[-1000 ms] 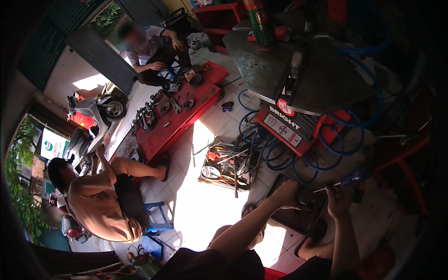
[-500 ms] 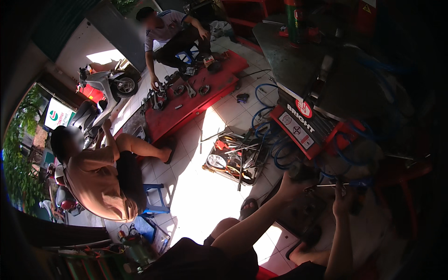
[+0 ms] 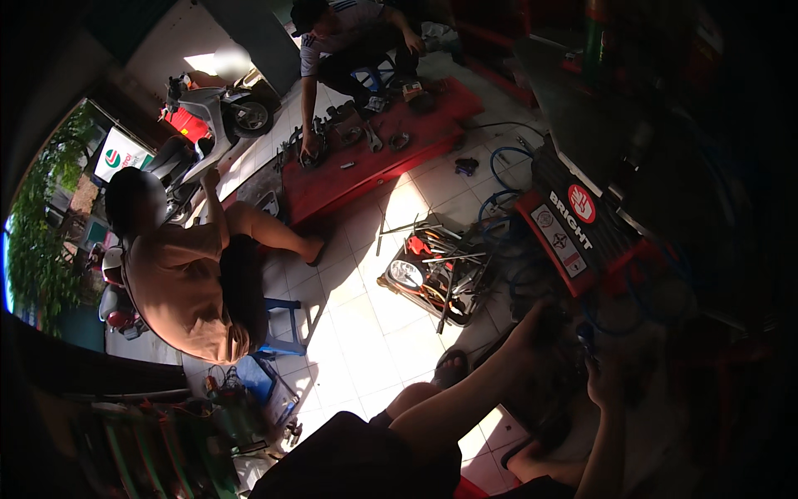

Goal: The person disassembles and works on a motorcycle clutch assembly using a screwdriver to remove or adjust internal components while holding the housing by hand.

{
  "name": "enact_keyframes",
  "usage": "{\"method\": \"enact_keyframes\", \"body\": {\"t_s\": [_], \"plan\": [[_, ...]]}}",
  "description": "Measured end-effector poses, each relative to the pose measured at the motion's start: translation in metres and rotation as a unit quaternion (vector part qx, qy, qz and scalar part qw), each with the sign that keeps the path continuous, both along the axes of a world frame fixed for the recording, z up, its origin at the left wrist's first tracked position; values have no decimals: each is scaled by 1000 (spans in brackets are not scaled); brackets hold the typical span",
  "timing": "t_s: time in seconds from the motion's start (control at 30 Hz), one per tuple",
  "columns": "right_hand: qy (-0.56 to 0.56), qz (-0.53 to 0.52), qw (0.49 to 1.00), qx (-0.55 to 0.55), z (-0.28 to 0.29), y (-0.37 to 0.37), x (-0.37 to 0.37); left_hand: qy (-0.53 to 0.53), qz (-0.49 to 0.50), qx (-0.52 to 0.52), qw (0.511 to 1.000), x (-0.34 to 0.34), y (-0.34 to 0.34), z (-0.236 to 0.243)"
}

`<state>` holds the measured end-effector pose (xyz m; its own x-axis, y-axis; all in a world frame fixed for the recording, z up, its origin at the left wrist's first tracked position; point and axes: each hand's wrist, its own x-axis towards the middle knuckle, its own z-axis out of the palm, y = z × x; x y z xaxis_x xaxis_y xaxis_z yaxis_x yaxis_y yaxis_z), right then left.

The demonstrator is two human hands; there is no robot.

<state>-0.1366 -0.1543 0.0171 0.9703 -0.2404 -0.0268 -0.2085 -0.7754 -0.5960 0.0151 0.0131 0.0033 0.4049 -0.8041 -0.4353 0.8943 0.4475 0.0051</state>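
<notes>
My left hand (image 3: 532, 326) is closed around a dark, roundish part (image 3: 550, 319), low at the right of centre. Deep shadow hides its exact kind. Just to the right, my right hand (image 3: 600, 382) grips a blue-handled screwdriver (image 3: 587, 339). Its blue end stands up above my fingers, apart from the dark part, and the shaft is lost in the dark. A dark tray (image 3: 499, 366), partly hidden by my left forearm, lies on the floor below my hands.
An open tool case (image 3: 391, 283) full of hand tools lies ahead. Beyond it, a low red bench (image 3: 374, 179) bears metal parts, with a person (image 3: 349, 41) reaching onto it. Another person (image 3: 187, 266) sits at left near a scooter (image 3: 208, 116). Blue hose (image 3: 496, 200) coils beside a red-and-black machine (image 3: 565, 224).
The view has swung, moving the scene rightward. My right hand has turned the screwdriver from lying level beside the dark part to pointing upward, away from it. My left hand keeps its hold.
</notes>
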Motion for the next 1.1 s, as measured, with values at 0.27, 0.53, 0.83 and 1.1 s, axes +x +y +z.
{"method": "enact_keyframes", "body": {"t_s": [0.27, 0.53, 0.83, 1.1], "plan": [[-6, -101, 992, 70, -77, -41, -36, 32, 59, -2, 998, -4, -3, -29], [-169, -177, 937, 251, -21, 3, -4, 23, 40, -32, 998, 10, 13, 15], [-113, -168, 955, 218, -15, 7, 7, -73, -9, -5, 997, 9, 2, -4], [-48, -281, 924, 256, -35, -10, -2, -191, -56, -97, 975, 1, 4, 25]]}}
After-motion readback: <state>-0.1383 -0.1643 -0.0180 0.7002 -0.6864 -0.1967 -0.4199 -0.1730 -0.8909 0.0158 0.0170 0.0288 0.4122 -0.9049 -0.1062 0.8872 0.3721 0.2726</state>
